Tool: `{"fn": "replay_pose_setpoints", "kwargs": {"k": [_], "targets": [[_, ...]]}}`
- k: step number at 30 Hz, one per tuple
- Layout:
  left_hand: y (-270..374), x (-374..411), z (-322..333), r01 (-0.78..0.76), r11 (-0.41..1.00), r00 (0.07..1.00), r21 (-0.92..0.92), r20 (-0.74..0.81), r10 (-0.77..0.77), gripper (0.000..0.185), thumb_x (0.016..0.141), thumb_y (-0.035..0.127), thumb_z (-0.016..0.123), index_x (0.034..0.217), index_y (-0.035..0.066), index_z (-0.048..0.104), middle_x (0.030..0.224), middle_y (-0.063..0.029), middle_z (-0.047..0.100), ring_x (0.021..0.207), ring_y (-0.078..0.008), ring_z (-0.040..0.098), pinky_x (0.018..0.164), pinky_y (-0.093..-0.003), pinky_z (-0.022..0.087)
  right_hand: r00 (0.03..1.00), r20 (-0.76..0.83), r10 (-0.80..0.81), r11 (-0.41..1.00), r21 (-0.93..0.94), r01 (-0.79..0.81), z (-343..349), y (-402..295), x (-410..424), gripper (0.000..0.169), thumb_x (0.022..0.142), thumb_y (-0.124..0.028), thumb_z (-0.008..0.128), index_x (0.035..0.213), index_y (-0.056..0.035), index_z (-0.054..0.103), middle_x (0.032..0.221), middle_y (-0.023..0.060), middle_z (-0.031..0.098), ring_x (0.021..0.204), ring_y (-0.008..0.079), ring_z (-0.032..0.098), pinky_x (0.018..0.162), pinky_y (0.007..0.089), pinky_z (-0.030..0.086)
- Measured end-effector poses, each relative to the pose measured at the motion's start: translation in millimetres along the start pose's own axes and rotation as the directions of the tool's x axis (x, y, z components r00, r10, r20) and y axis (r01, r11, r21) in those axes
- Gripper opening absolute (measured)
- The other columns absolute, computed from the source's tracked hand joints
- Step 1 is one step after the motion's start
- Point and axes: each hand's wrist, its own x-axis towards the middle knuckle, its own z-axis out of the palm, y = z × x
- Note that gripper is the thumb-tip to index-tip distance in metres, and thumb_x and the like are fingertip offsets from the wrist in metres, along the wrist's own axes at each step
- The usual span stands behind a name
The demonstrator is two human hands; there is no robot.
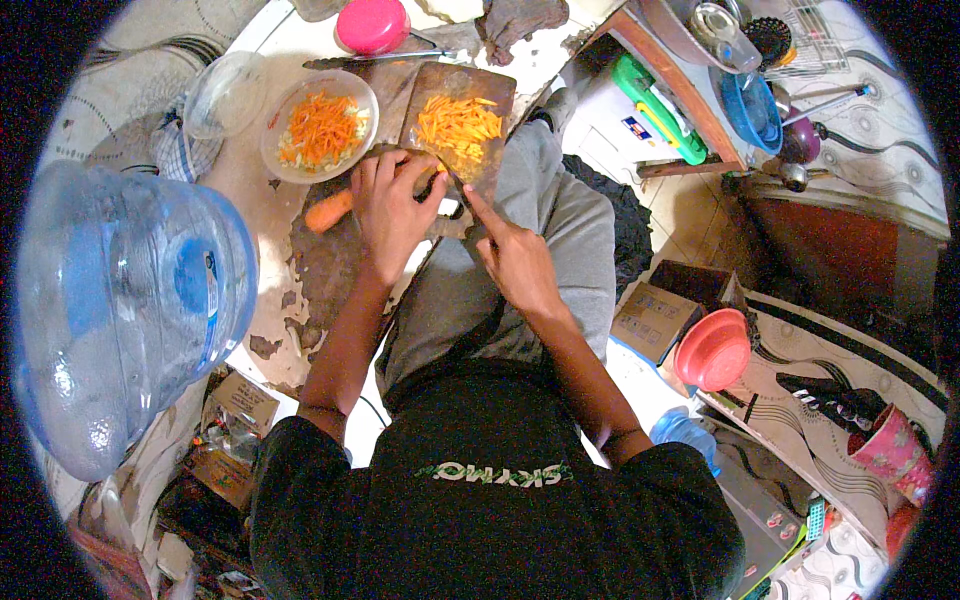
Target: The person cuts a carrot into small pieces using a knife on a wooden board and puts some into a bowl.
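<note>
My left hand [394, 202] bends over the near end of a wooden cutting board [499, 81], its fingertips on a small piece of carrot [441, 168] that they mostly hide. In my right hand [517, 262] is a knife [455, 177], index finger stretched along the blade's back; the handle is hidden in the palm. The blade is beside my left fingertips. Thin carrot sticks [459, 126] lie heaped farther up the board. A larger carrot [328, 211] rests left of my left hand. Beyond it, a plastic bowl [370, 94] holds shredded carrot [319, 127] over pale chopped pieces.
A clear plastic lid or container [225, 94] lies left of the bowl. A large blue water jug [142, 300] fills the left side. Behind the board are a pink round container [373, 26] and a long thin utensil [397, 55]. My grey-trousered leg [555, 202] borders the board's right.
</note>
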Motion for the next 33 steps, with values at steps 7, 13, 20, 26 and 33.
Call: {"fn": "replay_pose_setpoints", "kwargs": {"k": [7, 13, 20, 26, 33], "targets": [[-0.1, -0.7, 0.6, 0.013, 1.000, 1.000, 0.015, 0.017, -0.013, 0.023, 0.088, 0.034, 0.080, 0.105, 0.017, 0.078, 0.110, -0.0048, 0.065, 0.109, -0.0301, 0.058, 0.099, -0.0483, 0.044, 1.000, 0.015, 0.005, 1.000, -0.023, -0.005, -0.3, -2.5, 0.2, 0.078, 0.091, -0.007, 0.066, 0.162, -0.0314, 0.045, 0.084, 0.0265, 0.072, 0.077, 0.0460, 0.071, 0.074, 0.0554, 0.056], [0.4, -2.4, 1.0, 0.023, 0.999, 0.999, 0.030, 0.021, -0.024, 0.023, 0.089, 0.034, 0.080, 0.106, 0.018, 0.079, 0.108, -0.0044, 0.065, 0.107, -0.0295, 0.059, 0.096, -0.0486, 0.045, 1.000, -0.003, -0.003, 0.993, -0.115, 0.003, 9.7, -4.5, 7.9, 0.078, 0.091, -0.009, 0.066, 0.163, -0.0303, 0.044, 0.084, 0.0259, 0.072, 0.075, 0.0448, 0.071, 0.072, 0.0551, 0.057], [-2.4, -4.2, -2.8, 0.067, 0.998, 0.996, 0.005, 0.053, -0.067, 0.019, 0.087, 0.032, 0.083, 0.101, 0.020, 0.081, 0.098, -0.0038, 0.061, 0.102, -0.0276, 0.059, 0.091, -0.0479, 0.045, 0.997, -0.042, -0.068, 0.997, -0.031, 0.067, 8.5, 0.9, 8.0, 0.077, 0.092, -0.009, 0.065, 0.163, -0.0286, 0.044, 0.085, 0.0257, 0.072, 0.074, 0.0439, 0.071, 0.070, 0.0550, 0.057], [1.9, -1.7, -2.7, 0.042, 0.997, 0.999, 0.067, 0.022, -0.044, 0.021, 0.083, 0.035, 0.086, 0.099, 0.022, 0.081, 0.095, -0.0028, 0.060, 0.096, -0.0270, 0.059, 0.086, -0.0461, 0.043, 0.995, -0.064, -0.077, 0.997, -0.031, 0.075, 12.6, 3.9, 7.4, 0.077, 0.092, -0.009, 0.065, 0.163, -0.0299, 0.043, 0.084, 0.0243, 0.072, 0.073, 0.0437, 0.071, 0.069, 0.0553, 0.058], [0.2, -0.7, -1.9, 0.039, 0.997, 0.999, 0.066, 0.024, -0.040, 0.024, 0.083, 0.040, 0.085, 0.101, 0.023, 0.082, 0.093, -0.0024, 0.060, 0.095, -0.0269, 0.058, 0.085, -0.0463, 0.042, 0.999, -0.032, -0.026, 0.999, -0.025, 0.026, 6.5, -3.9, 6.3, 0.076, 0.092, -0.007, 0.065, 0.162, -0.0299, 0.046, 0.088, 0.0269, 0.072, 0.076, 0.0461, 0.070, 0.073, 0.0559, 0.056]]}}
